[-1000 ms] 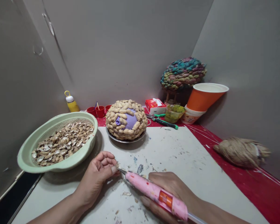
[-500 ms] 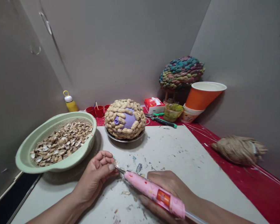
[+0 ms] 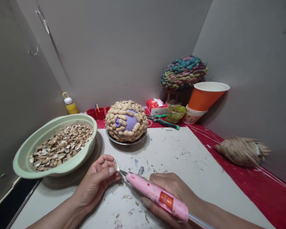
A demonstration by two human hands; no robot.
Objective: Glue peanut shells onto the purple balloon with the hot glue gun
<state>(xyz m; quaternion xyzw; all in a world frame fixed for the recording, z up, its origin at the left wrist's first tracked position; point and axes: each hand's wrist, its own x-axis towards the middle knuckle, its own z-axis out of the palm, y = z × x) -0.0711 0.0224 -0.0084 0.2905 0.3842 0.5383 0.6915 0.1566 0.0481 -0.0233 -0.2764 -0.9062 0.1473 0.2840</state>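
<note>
Between the thumb and fingers of my left hand (image 3: 98, 178) is a peanut shell (image 3: 117, 166), its pale inner side partly visible. My right hand (image 3: 173, 194) wraps round a pink hot glue gun (image 3: 149, 192) with a clear glue stick (image 3: 200, 220) poking out of its back. The gun's dark nozzle (image 3: 123, 172) points at the shell, at or very near it. Beyond my hands, a purple balloon (image 3: 131, 122) covered mostly in peanut shells (image 3: 119, 109) rests on a metal dish (image 3: 126, 143); a bare purple patch faces me.
At left, a green colander (image 3: 54, 173) holds many shells. Pliers (image 3: 168, 123), a tissue box (image 3: 156, 107), a yellowish bowl (image 3: 175, 113), paper cups (image 3: 205, 98) and red cups (image 3: 99, 113) line the back. Twine (image 3: 243, 151) lies right; a bottle (image 3: 71, 104) stands back left.
The view has shifted slightly. The shell in my left hand now shows more of its pale inside, while the glue gun's nozzle stays close to it.
</note>
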